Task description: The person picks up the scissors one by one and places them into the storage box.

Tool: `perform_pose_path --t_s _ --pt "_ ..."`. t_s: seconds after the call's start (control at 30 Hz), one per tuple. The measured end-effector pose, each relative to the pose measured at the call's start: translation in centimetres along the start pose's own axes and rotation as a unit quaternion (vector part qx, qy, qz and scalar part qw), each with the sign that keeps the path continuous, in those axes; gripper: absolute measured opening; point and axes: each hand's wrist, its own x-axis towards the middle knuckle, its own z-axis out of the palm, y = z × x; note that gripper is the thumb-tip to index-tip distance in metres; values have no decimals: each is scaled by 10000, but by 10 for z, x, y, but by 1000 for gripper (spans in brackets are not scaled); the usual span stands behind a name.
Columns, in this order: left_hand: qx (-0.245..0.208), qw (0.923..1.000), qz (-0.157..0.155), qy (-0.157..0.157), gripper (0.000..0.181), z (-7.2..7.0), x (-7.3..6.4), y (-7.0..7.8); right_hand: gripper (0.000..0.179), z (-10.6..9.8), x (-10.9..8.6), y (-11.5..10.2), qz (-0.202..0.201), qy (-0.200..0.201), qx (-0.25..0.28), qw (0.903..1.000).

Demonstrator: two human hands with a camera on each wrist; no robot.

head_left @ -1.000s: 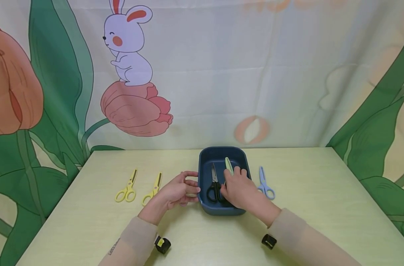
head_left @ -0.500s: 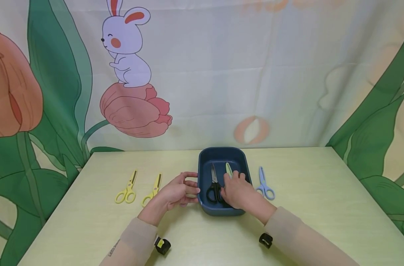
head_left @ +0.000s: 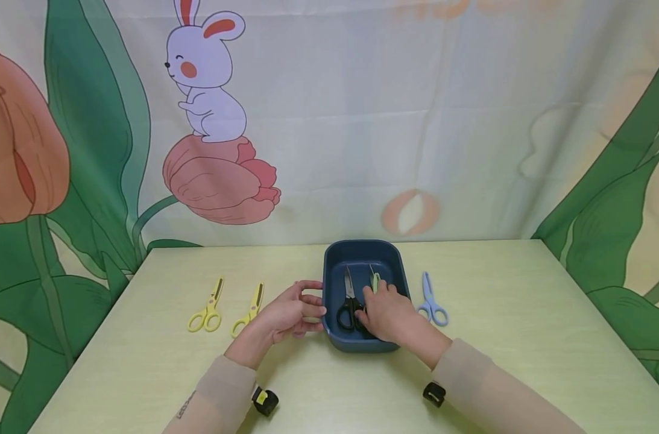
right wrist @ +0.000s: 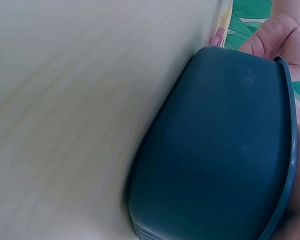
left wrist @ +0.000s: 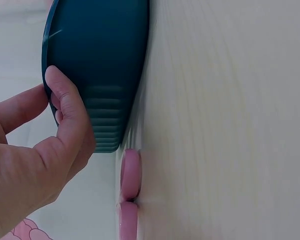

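A dark blue plastic bin [head_left: 364,346] sits near the middle of the table. My right hand [head_left: 390,312] reaches into it, fingers curled over a pair of light green scissors [head_left: 376,281]; the handles are hidden beneath the hand. A thin dark blade tip shows beside the green blade. Left of it in the bin lies a pair of black-handled scissors [head_left: 351,302], close to my right thumb. My left hand [head_left: 293,308] touches the bin's left side with extended fingers; in the left wrist view the fingertips [left wrist: 54,76] press the outer wall near the rim.
Two yellow pairs of scissors, the far-left scissors [head_left: 207,308] and the nearer scissors [head_left: 250,308], lie left of the bin, the latter partly behind my left hand. Blue scissors [head_left: 431,301] lie to the right. A printed curtain [head_left: 329,120] hangs behind the table [head_left: 329,392].
My right hand has moved slightly left and toward me inside the bin. The green scissors have moved nearer with it, and a thin dark blade tip shows beside them. My left hand stays put.
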Motion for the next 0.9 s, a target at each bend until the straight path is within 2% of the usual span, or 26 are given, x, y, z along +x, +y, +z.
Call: perform_pose_path --t_s 0.23,0.37,0.47,0.63,0.73,0.9 --pt "16 10000 12 9 59 0 0 0 51 -4 -5 3 -191 281 -51 9994" --pt "-1 10000 42 1 59 0 1 -1 47 -6 -9 5 -387 645 -13 9972" --pt "-19 10000 55 -11 60 -1 1 -1 38 -9 -13 8 -637 1127 -22 9916" --pt "-45 10000 53 -58 60 -1 0 -1 30 -12 -18 15 -978 1998 -129 9749" --pt "-32 10000 49 -71 61 -1 -1 -1 27 -15 -20 22 -1033 2222 -27 9695" --pt "10 10000 41 -45 59 -1 0 0 26 -20 -25 36 -842 2308 324 9688"
